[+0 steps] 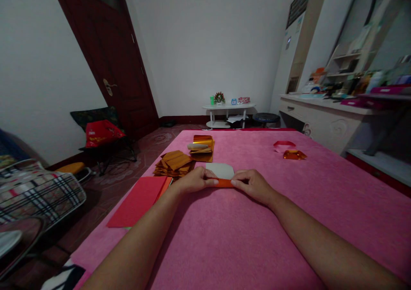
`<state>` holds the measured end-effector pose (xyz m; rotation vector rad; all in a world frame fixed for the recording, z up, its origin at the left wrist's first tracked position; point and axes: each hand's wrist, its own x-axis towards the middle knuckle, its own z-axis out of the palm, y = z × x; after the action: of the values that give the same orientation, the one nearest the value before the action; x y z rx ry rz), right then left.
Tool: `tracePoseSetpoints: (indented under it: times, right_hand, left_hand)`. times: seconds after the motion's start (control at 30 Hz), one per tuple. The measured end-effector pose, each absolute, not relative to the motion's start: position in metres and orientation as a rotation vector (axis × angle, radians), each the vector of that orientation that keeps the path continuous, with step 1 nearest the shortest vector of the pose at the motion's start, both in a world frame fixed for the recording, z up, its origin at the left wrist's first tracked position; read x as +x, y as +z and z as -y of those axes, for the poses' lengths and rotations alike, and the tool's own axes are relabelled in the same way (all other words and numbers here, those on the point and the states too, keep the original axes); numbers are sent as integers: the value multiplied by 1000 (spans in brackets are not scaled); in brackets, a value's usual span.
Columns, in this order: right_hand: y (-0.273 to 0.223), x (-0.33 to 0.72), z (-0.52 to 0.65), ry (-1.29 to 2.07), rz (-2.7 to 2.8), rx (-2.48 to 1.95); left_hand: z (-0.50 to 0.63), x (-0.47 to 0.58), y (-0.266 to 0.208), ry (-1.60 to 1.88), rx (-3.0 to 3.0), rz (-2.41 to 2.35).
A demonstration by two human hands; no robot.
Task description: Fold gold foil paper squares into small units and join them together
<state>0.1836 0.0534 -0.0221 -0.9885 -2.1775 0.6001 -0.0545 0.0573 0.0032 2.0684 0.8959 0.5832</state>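
On the pink-covered table, both hands pinch the near edge of a sheet of paper (221, 170). Its pale grey side faces up, and the strip along the near edge is orange and looks folded over. My left hand (199, 179) grips the left end of that strip between thumb and fingers. At the right end, my right hand (253, 184) does the same. A pile of folded golden-brown papers (175, 161) lies just beyond my left hand. Behind it sits a stack of shiny gold paper (203, 142), partly curled. Red paper sheets (138, 200) lie beside my left forearm.
Toward the far right of the pink cloth (244, 247) lie a red band (284, 143) and a shiny orange-gold folded piece (294, 155). A white side table (231, 106) stands against the wall. A cluttered dresser (324, 110) is at right, a chair with a red bag (104, 132) at left.
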Motion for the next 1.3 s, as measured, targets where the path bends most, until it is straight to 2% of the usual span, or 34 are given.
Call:
tracePoseSetpoints:
  times: [0.1, 0.33, 0.5, 0.67, 0.87, 1.07, 1.3]
  right_hand:
    - [-26, 181, -57, 601, 2090, -1062]
    - [-34, 165, -60, 282, 1926, -1363]
    - [-34, 165, -63, 424, 1958, -1300]
    - [-38, 166, -69, 633, 1831, -1247]
    - [-24, 168, -63, 650, 1532, -1128]
    - [-15, 171, -59, 642, 1446, -1058]
    - [-18, 175, -61, 851, 1517, -884]
  left_hand:
    - [-64, -57, -3, 616, 1995, -1064]
    - [-64, -54, -12, 734, 2049, -1577]
    - [-62, -51, -13, 809, 2125, -1690]
    - [-64, -51, -15, 864, 1967, -1467]
    - [-62, -41, -5, 1047, 1531, -1098]
    - [-57, -28, -3, 1326, 1314, -1097]
    - [-56, -20, -11, 1397, 1234, -1095]
